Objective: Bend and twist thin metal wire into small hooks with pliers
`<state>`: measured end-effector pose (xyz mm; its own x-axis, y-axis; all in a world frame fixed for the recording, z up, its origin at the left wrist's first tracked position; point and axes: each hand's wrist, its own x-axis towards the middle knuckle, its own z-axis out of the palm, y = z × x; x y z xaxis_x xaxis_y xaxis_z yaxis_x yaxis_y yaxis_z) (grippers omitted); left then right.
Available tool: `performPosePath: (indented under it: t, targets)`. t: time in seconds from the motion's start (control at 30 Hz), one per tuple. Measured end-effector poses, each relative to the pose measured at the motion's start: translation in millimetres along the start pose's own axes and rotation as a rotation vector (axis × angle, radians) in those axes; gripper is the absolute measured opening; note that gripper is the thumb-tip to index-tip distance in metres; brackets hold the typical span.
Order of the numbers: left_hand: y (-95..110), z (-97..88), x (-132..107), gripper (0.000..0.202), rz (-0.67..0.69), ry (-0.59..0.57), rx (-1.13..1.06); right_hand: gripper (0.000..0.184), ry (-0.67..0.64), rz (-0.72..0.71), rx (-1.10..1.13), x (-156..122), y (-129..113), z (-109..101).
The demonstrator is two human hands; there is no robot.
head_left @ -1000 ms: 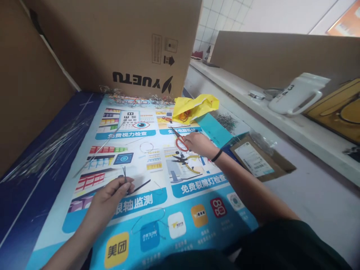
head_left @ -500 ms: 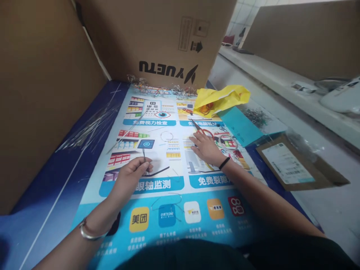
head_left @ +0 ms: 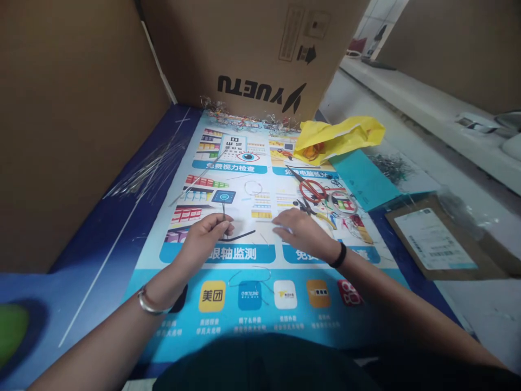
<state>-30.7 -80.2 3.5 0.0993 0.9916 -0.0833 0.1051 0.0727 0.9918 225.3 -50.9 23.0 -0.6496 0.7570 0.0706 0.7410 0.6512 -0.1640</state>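
My left hand (head_left: 207,232) is closed in a pinch on a thin dark glasses temple arm (head_left: 238,237) that bends up at my fingertips and lies along the printed poster (head_left: 260,304). My right hand (head_left: 301,232) rests palm down on the poster a little to the right, its fingers curled over a small pale piece I cannot make out. Red-handled scissors (head_left: 310,188) and dark pliers (head_left: 309,209) lie just beyond my right hand.
A large YUETU cardboard box (head_left: 252,54) stands at the back, another cardboard wall (head_left: 69,119) at the left. Thin metal wires (head_left: 146,171) lie at the left, a yellow bag (head_left: 340,138), a teal sheet (head_left: 362,179) and a labelled parcel (head_left: 435,241) at the right.
My right hand has drawn back from the scissors toward my left hand and now rests on the poster. My left hand kept its pinch on the temple arm. The view shifted left.
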Motion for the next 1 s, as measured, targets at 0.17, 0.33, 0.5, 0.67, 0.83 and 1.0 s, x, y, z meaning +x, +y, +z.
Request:
performPosePath:
  t: [0.17, 0.33, 0.5, 0.67, 0.83, 1.0]
  targets:
    - [-2.0, 0.1, 0.6, 0.018, 0.022, -0.020, 0.001, 0.030, -0.023, -0.031, 0.071, -7.7, -45.4, 4.6]
    - [-4.2, 0.4, 1.4, 0.016, 0.041, -0.022, 0.002, 0.025, -0.058, -0.090, 0.100, -15.1, -60.0, 5.6]
    - [-2.2, 0.7, 1.1, 0.016, 0.067, -0.004, -0.012, 0.031, 0.036, -0.088, 0.201, -26.6, -67.0, 11.8]
    - [1.8, -3.6, 1.6, 0.019, 0.146, 0.104, -0.050, 0.062, -0.004, -0.208, 0.156, -31.6, -95.5, 24.2]
    - [2.5, -7.7, 4.5, 0.018, 0.129, 0.145, -0.102, 0.050, -0.110, -0.323, 0.095, -20.3, -107.4, 35.5]
    - [1.6, -10.1, 7.7, 0.019, 0.136, 0.171, -0.128, 0.044, -0.043, -0.299, 0.075, 10.8, -87.5, 45.2]
